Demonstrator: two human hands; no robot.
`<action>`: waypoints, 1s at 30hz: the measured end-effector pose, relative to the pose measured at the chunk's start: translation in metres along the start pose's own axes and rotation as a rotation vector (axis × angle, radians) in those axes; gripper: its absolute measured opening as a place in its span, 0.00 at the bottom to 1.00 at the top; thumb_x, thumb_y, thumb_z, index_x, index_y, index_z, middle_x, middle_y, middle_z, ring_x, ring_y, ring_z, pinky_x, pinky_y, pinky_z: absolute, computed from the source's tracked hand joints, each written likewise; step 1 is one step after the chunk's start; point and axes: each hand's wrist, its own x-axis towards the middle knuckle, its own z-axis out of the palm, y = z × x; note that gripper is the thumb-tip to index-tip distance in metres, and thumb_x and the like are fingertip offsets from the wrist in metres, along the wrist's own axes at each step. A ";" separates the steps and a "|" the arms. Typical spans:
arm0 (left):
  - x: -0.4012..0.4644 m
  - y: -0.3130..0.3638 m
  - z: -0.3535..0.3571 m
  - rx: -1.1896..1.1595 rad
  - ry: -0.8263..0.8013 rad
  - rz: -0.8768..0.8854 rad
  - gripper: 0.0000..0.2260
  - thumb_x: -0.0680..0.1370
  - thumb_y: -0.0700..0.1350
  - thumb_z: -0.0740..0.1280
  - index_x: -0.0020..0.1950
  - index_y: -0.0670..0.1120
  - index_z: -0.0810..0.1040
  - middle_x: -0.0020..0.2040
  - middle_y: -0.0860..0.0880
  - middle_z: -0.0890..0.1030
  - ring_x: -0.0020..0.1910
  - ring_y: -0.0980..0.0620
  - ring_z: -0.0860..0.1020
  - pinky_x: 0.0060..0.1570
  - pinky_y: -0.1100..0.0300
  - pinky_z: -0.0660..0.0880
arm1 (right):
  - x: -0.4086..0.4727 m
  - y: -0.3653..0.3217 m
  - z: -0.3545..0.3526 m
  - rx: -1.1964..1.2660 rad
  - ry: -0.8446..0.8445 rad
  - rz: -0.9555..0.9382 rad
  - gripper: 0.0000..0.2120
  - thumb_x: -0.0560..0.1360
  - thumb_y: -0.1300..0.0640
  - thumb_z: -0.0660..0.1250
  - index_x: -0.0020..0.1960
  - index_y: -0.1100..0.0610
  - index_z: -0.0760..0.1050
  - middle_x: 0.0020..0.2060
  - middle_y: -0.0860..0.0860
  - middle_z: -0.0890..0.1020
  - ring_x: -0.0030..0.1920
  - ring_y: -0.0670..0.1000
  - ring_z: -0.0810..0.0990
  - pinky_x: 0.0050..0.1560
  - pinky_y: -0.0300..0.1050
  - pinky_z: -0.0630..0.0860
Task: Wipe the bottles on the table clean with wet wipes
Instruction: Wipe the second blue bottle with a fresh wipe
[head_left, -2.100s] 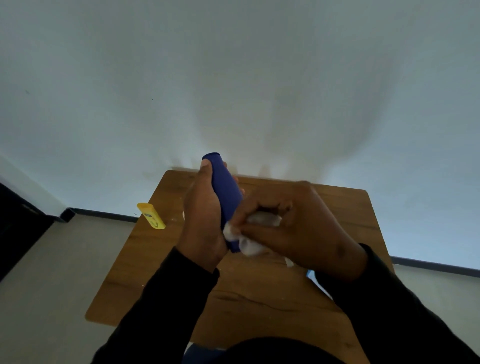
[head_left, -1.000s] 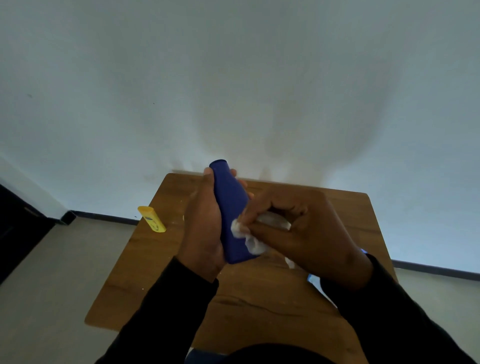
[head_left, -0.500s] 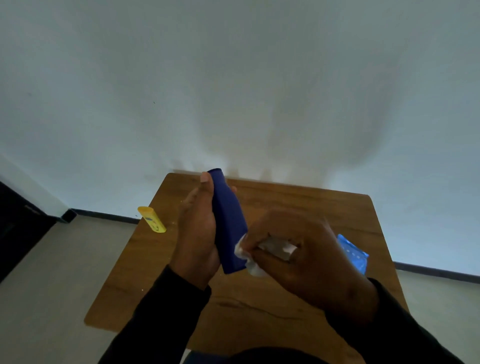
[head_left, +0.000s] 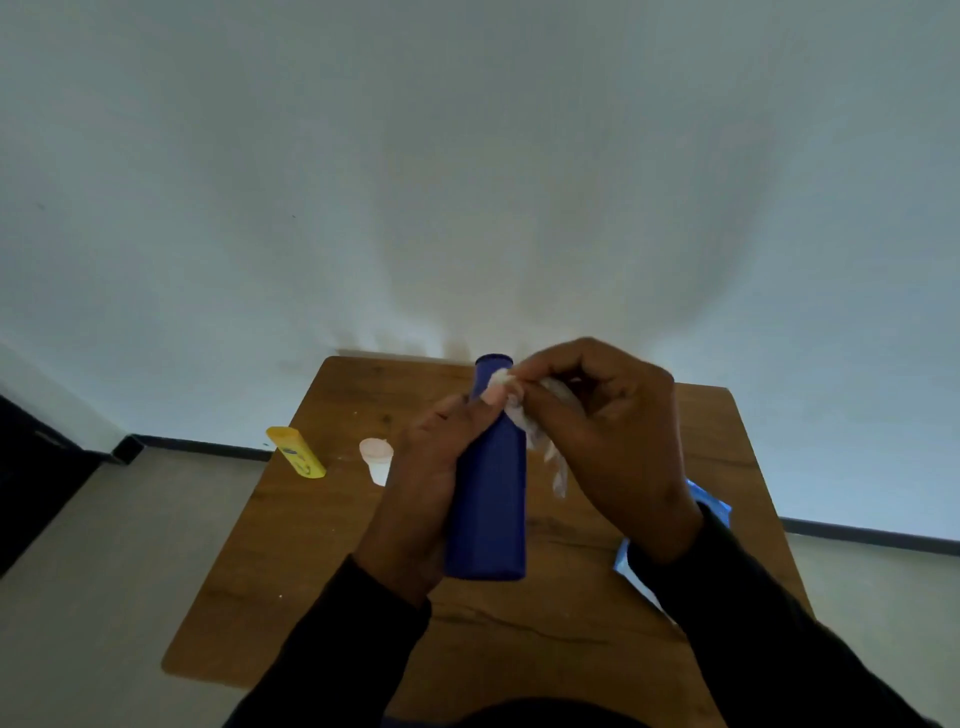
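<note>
Left hand (head_left: 431, 499) is gripping the blue bottle (head_left: 488, 504) upright above the table (head_left: 291, 571), steadying it while the right hand (head_left: 602, 441) is pinching a wet wipe (head_left: 524, 415) against its neck.

plain white wall (head_left: 467, 156) behind the worktop; dark skirting strip (head_left: 872, 538) along its foot; pale grey floor (head_left: 104, 571) on both sides; dark panel or furniture edge (head_left: 31, 467) at far left, details unclear.

Left hand (head_left: 415, 499) holds bottle (head_left: 488, 499) upright above table (head_left: 322, 597) centre; right hand (head_left: 608, 447) presses wipe (head_left: 524, 415) against its neck. Tube (head_left: 296, 451) at table's left edge, small capped bottle (head_left: 377, 460) just right of it. Wipes pack (head_left: 711, 506) on table behind right wrist.
</note>
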 end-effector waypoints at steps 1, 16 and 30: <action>0.001 0.000 -0.002 0.013 0.014 0.014 0.17 0.76 0.55 0.68 0.53 0.41 0.78 0.41 0.43 0.81 0.35 0.49 0.79 0.33 0.57 0.76 | -0.007 -0.002 0.000 0.015 -0.003 0.001 0.03 0.73 0.64 0.76 0.45 0.59 0.83 0.40 0.49 0.86 0.43 0.48 0.86 0.44 0.46 0.83; -0.005 -0.012 0.005 -0.244 -0.043 -0.047 0.15 0.80 0.54 0.60 0.54 0.46 0.82 0.46 0.45 0.84 0.41 0.49 0.82 0.41 0.55 0.80 | 0.000 -0.009 0.004 -0.037 0.022 -0.018 0.06 0.73 0.68 0.75 0.43 0.59 0.81 0.38 0.43 0.84 0.38 0.44 0.84 0.34 0.38 0.80; -0.008 -0.012 0.010 0.084 0.090 -0.003 0.37 0.73 0.69 0.45 0.56 0.44 0.81 0.45 0.47 0.87 0.44 0.49 0.86 0.43 0.57 0.81 | -0.012 -0.015 0.016 -0.438 -0.078 -0.310 0.06 0.71 0.66 0.74 0.44 0.57 0.82 0.41 0.48 0.84 0.43 0.49 0.79 0.46 0.44 0.75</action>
